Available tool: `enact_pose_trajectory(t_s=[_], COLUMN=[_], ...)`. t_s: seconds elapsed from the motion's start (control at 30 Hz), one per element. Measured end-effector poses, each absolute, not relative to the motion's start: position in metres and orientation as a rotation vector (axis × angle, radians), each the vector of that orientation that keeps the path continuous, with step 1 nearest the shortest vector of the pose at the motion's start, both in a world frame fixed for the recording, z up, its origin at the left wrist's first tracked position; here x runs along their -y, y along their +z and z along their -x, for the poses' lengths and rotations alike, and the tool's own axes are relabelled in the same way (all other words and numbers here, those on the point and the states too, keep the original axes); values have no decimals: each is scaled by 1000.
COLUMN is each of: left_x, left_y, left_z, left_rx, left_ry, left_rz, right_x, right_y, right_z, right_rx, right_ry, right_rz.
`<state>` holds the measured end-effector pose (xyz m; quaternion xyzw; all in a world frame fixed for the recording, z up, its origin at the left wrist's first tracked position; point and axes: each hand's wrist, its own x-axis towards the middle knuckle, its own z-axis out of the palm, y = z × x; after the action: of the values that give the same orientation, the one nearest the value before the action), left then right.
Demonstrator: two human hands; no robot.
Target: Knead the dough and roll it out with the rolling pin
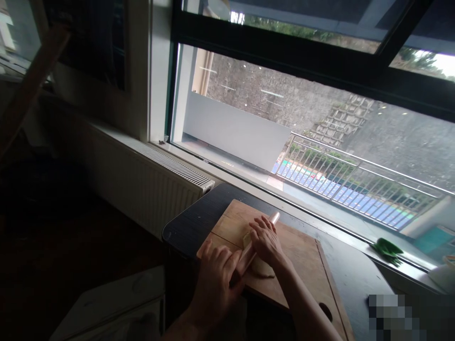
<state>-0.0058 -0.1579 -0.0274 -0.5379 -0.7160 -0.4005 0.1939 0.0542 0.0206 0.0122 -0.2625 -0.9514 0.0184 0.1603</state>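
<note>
A pale wooden rolling pin (274, 217) lies at a slant on the wooden cutting board (295, 246). My right hand (265, 240) rests over its far half, fingers bent across the top. At the near end, my left hand (218, 270) holds the pin with the thumb alongside it; part of the grip is hidden. Under the pin is a flattened piece of dough (263, 269), showing on both sides of it and partly covered by my right hand and wrist.
The board sits on a dark table (199, 213) against the window sill. A white radiator (142, 189) runs along the wall at left. Some green object (388, 250) lies on the sill at right. A pale box-like thing (117, 298) stands low at front left.
</note>
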Motion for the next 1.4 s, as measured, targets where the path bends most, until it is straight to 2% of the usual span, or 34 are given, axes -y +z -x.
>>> enact_pose_trajectory(t_s=[0.13,0.37,0.6,0.77,1.03,1.23,1.4], left_x=[162,165,162,154,140,132,135], left_y=[-34,-33,-9,-5,-10,-8,-6], left_z=[20,27,12,3,29,39,35], left_rx=[2014,2093,2070,2036,2109,2141,2109], left_ry=[-1046,-1167,-1091,-1055,-1026,-997,-1002], left_rz=[1550,1473,1588,1607,1469,1442,1467], right_x=[-22,-15,-12,-9,-31,-48,-40], right_y=[19,22,19,3,14,25,22], right_z=[-21,21,-37,-80,-39,-4,-23], right_rx=[2754,2762,2802,2609,2657,2715,2659], right_ry=[142,150,-42,-104,-1,159,76], right_rz=[710,783,733,932,857,995,892])
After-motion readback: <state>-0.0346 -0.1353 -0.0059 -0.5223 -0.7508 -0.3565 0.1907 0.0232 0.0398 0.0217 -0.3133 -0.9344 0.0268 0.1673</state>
